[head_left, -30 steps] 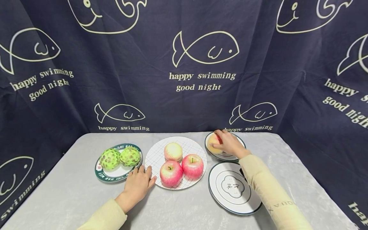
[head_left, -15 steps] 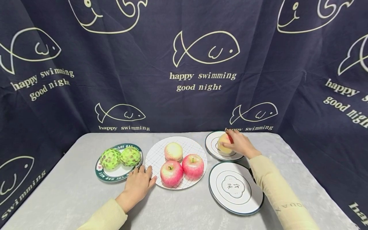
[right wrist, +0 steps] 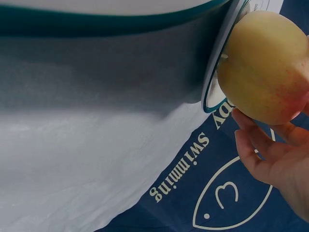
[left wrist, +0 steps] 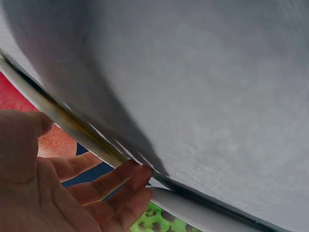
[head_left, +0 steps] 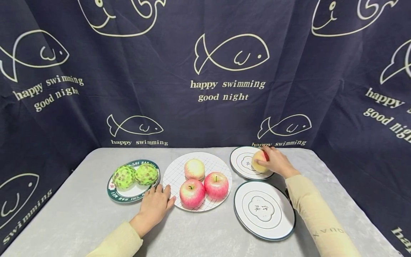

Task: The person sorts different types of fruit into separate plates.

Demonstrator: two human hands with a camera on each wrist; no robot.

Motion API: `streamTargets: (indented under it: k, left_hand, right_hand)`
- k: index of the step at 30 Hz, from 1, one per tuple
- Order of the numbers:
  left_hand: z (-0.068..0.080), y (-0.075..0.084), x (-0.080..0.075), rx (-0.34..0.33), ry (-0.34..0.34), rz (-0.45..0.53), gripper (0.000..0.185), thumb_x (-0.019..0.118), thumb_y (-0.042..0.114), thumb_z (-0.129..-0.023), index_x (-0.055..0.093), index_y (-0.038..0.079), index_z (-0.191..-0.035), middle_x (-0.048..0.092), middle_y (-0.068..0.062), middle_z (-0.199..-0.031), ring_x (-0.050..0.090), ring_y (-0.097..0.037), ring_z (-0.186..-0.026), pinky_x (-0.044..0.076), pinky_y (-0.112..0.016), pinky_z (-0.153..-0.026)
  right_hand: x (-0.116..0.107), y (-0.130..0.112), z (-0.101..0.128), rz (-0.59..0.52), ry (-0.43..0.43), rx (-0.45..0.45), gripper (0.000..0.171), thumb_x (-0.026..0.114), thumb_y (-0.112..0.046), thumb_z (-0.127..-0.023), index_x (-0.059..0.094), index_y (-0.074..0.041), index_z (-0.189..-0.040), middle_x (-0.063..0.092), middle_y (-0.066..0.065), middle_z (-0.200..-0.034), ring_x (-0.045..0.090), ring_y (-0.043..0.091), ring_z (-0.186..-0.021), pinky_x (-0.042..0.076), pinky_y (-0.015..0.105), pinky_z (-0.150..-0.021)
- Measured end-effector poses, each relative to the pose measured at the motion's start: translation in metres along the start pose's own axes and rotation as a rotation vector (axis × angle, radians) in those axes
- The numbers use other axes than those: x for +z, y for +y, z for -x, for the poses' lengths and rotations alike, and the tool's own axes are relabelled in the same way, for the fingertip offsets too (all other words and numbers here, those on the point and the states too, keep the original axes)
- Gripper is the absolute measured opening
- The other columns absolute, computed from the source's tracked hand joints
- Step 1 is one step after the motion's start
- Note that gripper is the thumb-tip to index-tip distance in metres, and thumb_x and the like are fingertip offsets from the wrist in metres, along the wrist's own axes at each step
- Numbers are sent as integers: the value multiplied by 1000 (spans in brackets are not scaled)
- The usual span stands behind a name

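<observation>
- Gripping the round yellow fruit with a red blush (head_left: 259, 162): right hand (head_left: 277, 162), fingers and thumb curled around it.
- Fruit position: at the right part of the small white plate with a dark-green rim (head_left: 238, 157); contact with its surface cannot be confirmed.
- Left hand (head_left: 155, 204): fingers relaxed and spread, at the near-left edge of the large round white plate with a thin grid pattern (head_left: 173, 171).
- Grid plate contents: a pale yellow round fruit (head_left: 194, 169) at the rear, two glossy pink-red apples (head_left: 192, 193) (head_left: 216, 185) at the front.
- Left of the grid plate: an oval white plate with a green lettered rim (head_left: 123, 199), carrying two bumpy green fruits (head_left: 124, 176) (head_left: 146, 174) side by side.
- Nearside of the small plate: a larger white plate with a dark rim and central characters (head_left: 274, 221).
- Support: pale grey desk (head_left: 189, 232).
- Behind: dark-blue fabric printed with fish outlines (head_left: 224, 125).
</observation>
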State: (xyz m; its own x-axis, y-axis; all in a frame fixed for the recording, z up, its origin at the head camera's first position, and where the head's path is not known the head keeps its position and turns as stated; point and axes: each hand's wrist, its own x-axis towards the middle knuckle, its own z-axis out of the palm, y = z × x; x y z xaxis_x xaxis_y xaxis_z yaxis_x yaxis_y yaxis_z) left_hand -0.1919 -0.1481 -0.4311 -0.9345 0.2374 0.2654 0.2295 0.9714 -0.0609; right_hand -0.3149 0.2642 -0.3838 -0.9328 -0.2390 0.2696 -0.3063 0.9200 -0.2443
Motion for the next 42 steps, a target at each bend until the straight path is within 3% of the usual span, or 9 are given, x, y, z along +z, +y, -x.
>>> streamTargets:
  k: [28, 42]
  left_hand:
    - [-2, 2, -2, -8, -27, 4, 38, 53, 41, -88, 55, 7, -105, 54, -13, -86, 53, -30, -76, 45, -44, -65]
    - [0, 1, 0, -2, -9, -5, 37, 53, 41, -87, 55, 7, -104, 55, -13, -86, 54, -31, -76, 46, -44, -64]
  right_hand:
    - [3, -1, 4, 53, -68, 56, 60, 58, -38, -85, 41, -1, -128, 49, 29, -116, 55, 49, -93, 40, 62, -76]
    - [6, -1, 3, 54, -88, 65, 64, 57, -40, -85, 39, 0, -131, 46, 28, -122, 52, 51, -98, 37, 64, -79]
